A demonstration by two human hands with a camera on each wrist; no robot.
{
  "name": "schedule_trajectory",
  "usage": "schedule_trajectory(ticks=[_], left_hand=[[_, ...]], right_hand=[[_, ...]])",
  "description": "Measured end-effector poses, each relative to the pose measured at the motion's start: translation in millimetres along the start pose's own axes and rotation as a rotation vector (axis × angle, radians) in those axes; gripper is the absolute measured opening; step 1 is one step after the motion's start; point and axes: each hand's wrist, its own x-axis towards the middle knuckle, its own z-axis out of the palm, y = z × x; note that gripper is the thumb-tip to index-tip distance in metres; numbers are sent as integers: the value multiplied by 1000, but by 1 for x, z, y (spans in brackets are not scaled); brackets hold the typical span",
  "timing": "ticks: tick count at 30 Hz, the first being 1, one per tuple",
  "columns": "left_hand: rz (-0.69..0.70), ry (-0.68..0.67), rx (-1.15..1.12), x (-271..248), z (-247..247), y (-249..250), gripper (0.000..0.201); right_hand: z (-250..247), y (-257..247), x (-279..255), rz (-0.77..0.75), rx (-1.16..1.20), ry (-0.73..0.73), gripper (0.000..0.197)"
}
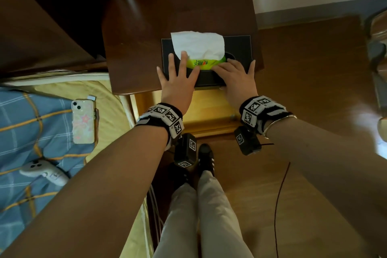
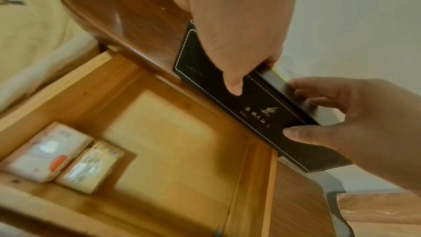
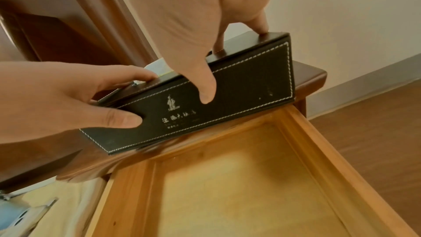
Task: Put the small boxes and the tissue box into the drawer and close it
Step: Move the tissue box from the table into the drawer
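Both hands [image 1: 206,77] grip tissue box [image 1: 236,48]

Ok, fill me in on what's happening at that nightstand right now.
A person grips a black stitched leather tissue box with both hands at the front edge of the dark wooden nightstand. The left hand and right hand each have fingers on top and a thumb on the front face. Below, the light wooden drawer stands open, with two small pale boxes lying side by side inside. The tissue box is not in yet.
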Motion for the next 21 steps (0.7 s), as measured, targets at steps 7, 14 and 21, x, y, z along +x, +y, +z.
schedule_trajectory(ticks=[7, 14, 21], left_hand=[[57, -28, 7, -62, 6, 2, 65], [3, -62, -9, -102, 38, 14, 66], [-25, -142, -30, -109, 85, 26, 68]], right_hand=[[16, -18, -58, 10, 19, -70, 59], [45, -18, -87, -39, -15, -92, 60], [83, -6, -93, -62, -58, -198, 63]])
